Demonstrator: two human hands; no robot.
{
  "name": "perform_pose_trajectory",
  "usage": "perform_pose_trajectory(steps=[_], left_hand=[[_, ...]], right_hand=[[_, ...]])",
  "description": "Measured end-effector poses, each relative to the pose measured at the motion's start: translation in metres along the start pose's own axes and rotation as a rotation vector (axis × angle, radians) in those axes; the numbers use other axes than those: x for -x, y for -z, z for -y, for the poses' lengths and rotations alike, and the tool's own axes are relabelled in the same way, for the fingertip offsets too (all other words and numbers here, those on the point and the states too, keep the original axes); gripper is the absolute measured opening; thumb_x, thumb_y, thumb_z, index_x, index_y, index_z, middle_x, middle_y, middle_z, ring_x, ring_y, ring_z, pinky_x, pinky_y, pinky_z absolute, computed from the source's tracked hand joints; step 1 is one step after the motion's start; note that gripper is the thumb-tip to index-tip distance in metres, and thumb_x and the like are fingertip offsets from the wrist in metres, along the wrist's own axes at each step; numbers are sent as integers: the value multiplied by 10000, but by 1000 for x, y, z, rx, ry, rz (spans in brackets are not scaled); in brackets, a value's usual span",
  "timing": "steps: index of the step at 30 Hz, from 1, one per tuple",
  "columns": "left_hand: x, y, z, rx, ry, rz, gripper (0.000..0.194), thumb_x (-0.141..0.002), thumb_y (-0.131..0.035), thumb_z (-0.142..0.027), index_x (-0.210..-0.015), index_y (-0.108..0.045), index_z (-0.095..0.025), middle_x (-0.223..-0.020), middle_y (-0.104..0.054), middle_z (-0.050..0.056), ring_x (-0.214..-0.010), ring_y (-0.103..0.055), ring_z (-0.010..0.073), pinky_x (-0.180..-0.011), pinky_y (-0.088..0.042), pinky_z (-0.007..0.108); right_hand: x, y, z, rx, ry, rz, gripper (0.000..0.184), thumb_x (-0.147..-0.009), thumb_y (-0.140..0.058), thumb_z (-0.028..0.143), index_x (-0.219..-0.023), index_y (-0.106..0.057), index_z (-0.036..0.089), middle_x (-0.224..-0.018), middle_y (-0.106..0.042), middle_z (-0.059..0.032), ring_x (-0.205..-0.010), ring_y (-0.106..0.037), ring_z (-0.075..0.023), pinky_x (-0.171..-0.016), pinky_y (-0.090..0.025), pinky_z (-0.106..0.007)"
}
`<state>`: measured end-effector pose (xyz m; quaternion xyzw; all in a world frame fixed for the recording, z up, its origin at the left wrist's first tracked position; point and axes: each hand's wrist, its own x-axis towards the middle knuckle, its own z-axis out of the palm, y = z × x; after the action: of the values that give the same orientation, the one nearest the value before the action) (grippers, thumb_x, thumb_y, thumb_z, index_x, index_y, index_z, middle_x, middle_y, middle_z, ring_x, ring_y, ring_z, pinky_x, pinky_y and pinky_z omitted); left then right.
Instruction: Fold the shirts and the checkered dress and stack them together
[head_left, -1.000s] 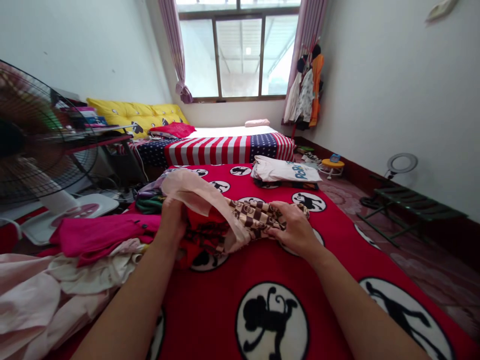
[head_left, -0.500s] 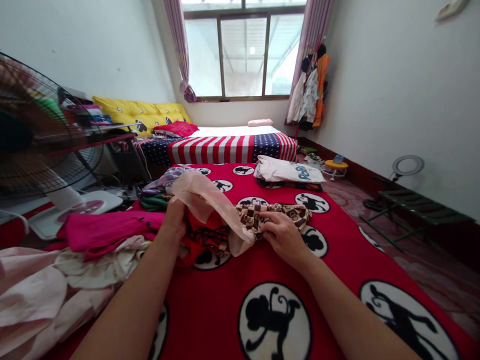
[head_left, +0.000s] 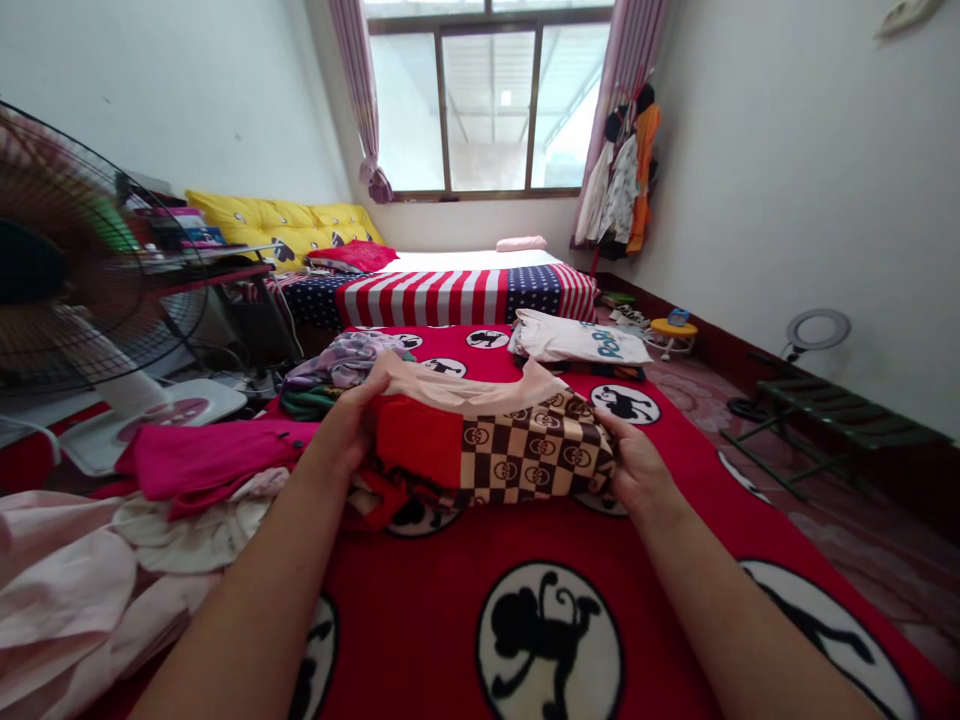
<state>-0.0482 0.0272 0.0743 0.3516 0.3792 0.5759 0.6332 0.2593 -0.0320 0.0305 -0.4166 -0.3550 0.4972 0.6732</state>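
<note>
Between my two hands a garment (head_left: 536, 455) is stretched sideways, with a brown-and-cream checked side, a plain red-orange side and a pale pink band along its top edge. My left hand (head_left: 356, 420) is closed on its left end. At its right end my right hand (head_left: 634, 465) grips the checked cloth. The garment is just above or resting on the red monkey-print bedspread (head_left: 420, 620); which of the two I cannot tell. Just beyond my left hand lies a heap of lilac and green clothes (head_left: 330, 370).
Magenta cloth (head_left: 217, 455) and pale pink clothes (head_left: 67, 590) lie at the left, near a fan (head_left: 67, 260). Folded clothes (head_left: 577, 340) are stacked at the far right of the bedspread. A dark green folding stool (head_left: 847, 410) stands on the floor at the right.
The pink part, raised and bunched before, now lies as a band along the garment's top. My right hand has moved right to the garment's end, and the cloth is spread wider.
</note>
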Motion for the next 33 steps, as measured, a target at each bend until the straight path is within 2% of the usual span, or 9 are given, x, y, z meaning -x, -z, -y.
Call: perform_pose_trajectory(steps=[7,10,13,16,19,22,25,29,33], left_hand=[[9,-19,-1,-291,-515,-120,246,-613,-775,-293,-800,-679,-164,-711,-670,1,-619,-604,152,-567,-493,214],[14,-26,-1,-599,-683,-191,176,-673,-735,-314,-742,-652,-174,-665,-633,-16,-601,-548,137,-546,-426,200],[22,-33,0,-872,-772,-221,163,-728,-688,-324,-696,-614,-182,-597,-582,-25,-562,-502,135,-538,-360,213],[35,-46,3,-1055,-806,-229,171,-773,-640,-341,-707,-586,-194,-599,-565,-29,-577,-508,150,-563,-337,230],[53,-64,11,-1224,-806,-157,146,-815,-591,-340,-769,-591,-202,-619,-574,-26,-604,-539,164,-591,-340,246],[73,-81,21,-1318,-775,81,92,-815,-581,-297,-812,-611,-209,-621,-588,-25,-591,-547,154,-585,-345,246],[90,-92,27,-1358,-722,411,59,-793,-603,-259,-781,-609,-201,-677,-627,-13,-621,-562,145,-588,-360,239],[102,-95,26,-1347,-668,684,108,-783,-652,-288,-736,-636,-191,-708,-662,-3,-658,-582,143,-598,-385,234],[94,-88,11,-1187,-637,582,137,-829,-608,-273,-892,-718,-221,-758,-712,-7,-649,-622,133,-616,-433,226]], right_hand=[[9,-12,4,-111,43,-97,470,-655,-729,242,-1076,-523,268,-882,-706,14,-774,-689,-173,-713,-573,-318],[21,-24,0,373,132,54,583,-682,-735,375,-1204,-492,285,-1087,-668,-56,-1019,-638,-255,-918,-488,-451],[32,-33,-2,959,276,-9,573,-637,-767,388,-1153,-587,215,-1303,-537,-162,-1264,-434,-384,-1047,-300,-568],[43,-43,-1,1090,414,-44,423,-729,-680,441,-1065,-643,187,-1251,-561,-174,-1225,-451,-390,-1016,-313,-559],[54,-53,0,799,121,299,494,-825,-482,632,-855,-689,184,-882,-679,-118,-902,-629,-300,-836,-462,-456],[63,-62,1,243,-156,511,589,-829,-411,706,-950,-690,201,-903,-690,-80,-832,-647,-227,-745,-500,-356],[66,-67,4,-124,-140,466,369,-841,-599,489,-1117,-634,246,-1004,-681,-30,-853,-629,-163,-733,-501,-265],[58,-66,1,-278,-204,315,184,-799,-667,282,-958,-675,188,-867,-701,-11,-740,-631,-134,-689,-520,-228],[44,-60,-1,-349,-220,241,209,-794,-636,315,-967,-658,200,-870,-720,-22,-881,-665,-201,-790,-548,-332]])
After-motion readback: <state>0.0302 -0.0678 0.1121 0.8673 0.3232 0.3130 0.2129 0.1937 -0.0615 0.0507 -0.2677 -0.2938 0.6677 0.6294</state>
